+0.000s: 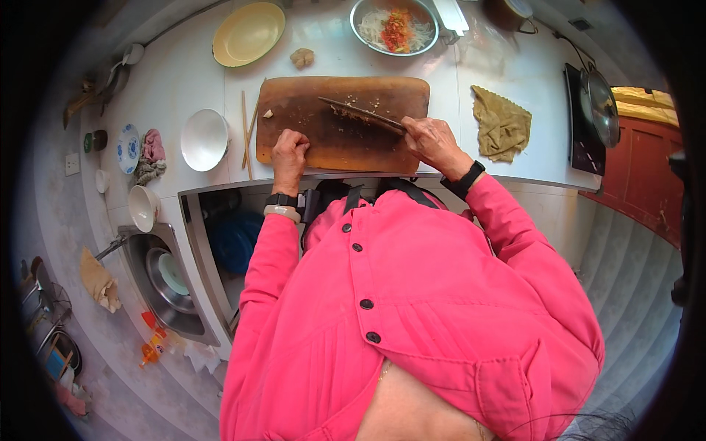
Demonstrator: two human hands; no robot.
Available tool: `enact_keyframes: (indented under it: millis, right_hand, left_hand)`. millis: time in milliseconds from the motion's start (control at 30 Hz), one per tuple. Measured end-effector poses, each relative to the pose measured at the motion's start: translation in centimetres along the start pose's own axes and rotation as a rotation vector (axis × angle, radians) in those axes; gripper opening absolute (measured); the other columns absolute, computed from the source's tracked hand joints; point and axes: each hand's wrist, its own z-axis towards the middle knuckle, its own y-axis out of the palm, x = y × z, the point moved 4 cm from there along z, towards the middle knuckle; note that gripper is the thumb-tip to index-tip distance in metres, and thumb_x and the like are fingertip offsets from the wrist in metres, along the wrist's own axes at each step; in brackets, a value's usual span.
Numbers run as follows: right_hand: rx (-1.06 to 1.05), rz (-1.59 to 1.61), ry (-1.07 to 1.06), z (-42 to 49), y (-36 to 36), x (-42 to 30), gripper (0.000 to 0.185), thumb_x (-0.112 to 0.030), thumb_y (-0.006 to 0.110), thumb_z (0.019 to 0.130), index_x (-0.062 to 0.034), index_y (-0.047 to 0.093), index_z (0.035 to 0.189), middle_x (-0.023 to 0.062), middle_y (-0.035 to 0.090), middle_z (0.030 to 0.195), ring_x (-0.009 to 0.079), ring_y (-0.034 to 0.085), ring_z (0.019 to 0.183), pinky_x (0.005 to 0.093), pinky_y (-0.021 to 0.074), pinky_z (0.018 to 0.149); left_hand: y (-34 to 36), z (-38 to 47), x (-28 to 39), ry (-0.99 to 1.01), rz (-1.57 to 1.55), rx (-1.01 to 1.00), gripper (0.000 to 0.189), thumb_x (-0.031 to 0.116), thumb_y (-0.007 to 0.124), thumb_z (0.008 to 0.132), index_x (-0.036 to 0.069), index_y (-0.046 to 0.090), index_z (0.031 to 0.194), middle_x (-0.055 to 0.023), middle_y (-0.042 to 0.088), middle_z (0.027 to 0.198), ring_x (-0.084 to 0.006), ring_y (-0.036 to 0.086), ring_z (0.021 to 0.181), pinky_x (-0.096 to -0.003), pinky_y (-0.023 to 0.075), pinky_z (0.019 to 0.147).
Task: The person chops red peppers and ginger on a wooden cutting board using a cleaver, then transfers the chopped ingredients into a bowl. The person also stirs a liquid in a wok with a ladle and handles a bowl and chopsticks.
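Observation:
My right hand (437, 144) grips the handle of a kitchen knife (361, 114), probably a cleaver, seen nearly edge-on. Its blade slants across a wooden chopping board (325, 143), and brownish minced bits (353, 114) cling along it. Pale chopped crumbs (375, 103) lie scattered beyond the blade. My left hand (289, 150) rests on the board's near left part, fingers curled in and nothing visible in them. A small pale piece, perhaps garlic (268, 113), sits near the board's left edge. Wooden chopsticks (246, 138) lie just left of the board.
Behind the board are a metal bowl of white shreds with red topping (394, 27), a yellow enamel dish (248, 34) and a ginger-like lump (302, 57). A white bowl (204, 140) stands left. Rightward lie a brown cloth (501, 124) and a lidded pan (601, 107). The sink (207, 325) is lower left.

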Motion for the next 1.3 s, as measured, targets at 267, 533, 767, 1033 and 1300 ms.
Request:
enact_keyframes:
  millis: [267,533,767,1033,1300]
  right_hand:
    - [0.013,0.041,0.011,-0.2,0.2,-0.4,0.009,-0.011,0.057,0.091,-0.0060,0.059,0.083,0.0196,0.066,0.069,0.0434,0.067,0.069,0.0532,0.0524,0.060]
    - [0.018,0.009,0.088,-0.8,0.5,-0.6,0.006,-0.010,0.056,0.090,-0.0061,0.058,0.085,0.0205,0.065,0.069,0.0437,0.067,0.070,0.0546,0.0522,0.062]
    - [0.036,0.041,0.182,-1.4,0.8,-2.5,0.008,-0.008,0.056,0.090,-0.0057,0.060,0.084,0.0210,0.067,0.070,0.0445,0.067,0.070,0.0544,0.0524,0.062]
    - [0.041,0.047,0.359,-2.6,1.1,-3.2,0.007,-0.009,0.058,0.089,-0.0046,0.058,0.084,0.0218,0.067,0.073,0.0437,0.068,0.072,0.0532,0.0528,0.063]
    - [0.145,0.070,0.402,-4.1,2.0,-5.3,0.005,-0.007,0.058,0.089,-0.0052,0.055,0.086,0.0203,0.065,0.070,0.0435,0.067,0.071,0.0531,0.0515,0.062]
  left_hand:
    - [-0.2,0.0,-0.1,0.025,-0.014,-0.034,0.010,-0.006,0.071,0.081,0.001,0.067,0.086,-0.0119,0.061,0.084,-0.0281,0.065,0.077,-0.0358,0.0512,0.069]
    - [-1.0,1.2,-0.3,-0.124,-0.106,-0.173,0.006,-0.003,0.073,0.083,0.000,0.070,0.088,-0.0093,0.064,0.083,-0.0208,0.066,0.076,-0.0322,0.0518,0.071]
    - [-0.1,5.1,-0.5,-0.098,-0.247,-0.213,0.003,0.000,0.073,0.087,0.000,0.073,0.090,-0.0037,0.070,0.084,-0.0111,0.064,0.076,-0.0278,0.0513,0.067]
    - [0.9,8.4,-1.0,-0.270,-0.434,-0.256,0.003,0.002,0.074,0.088,0.000,0.074,0.090,-0.0027,0.070,0.080,-0.0105,0.063,0.069,-0.0263,0.0510,0.063]
    - [0.7,11.2,-0.5,-0.295,-0.514,-0.296,0.008,0.006,0.076,0.090,0.001,0.077,0.097,-0.0004,0.071,0.080,-0.0080,0.061,0.065,-0.0241,0.0500,0.059]
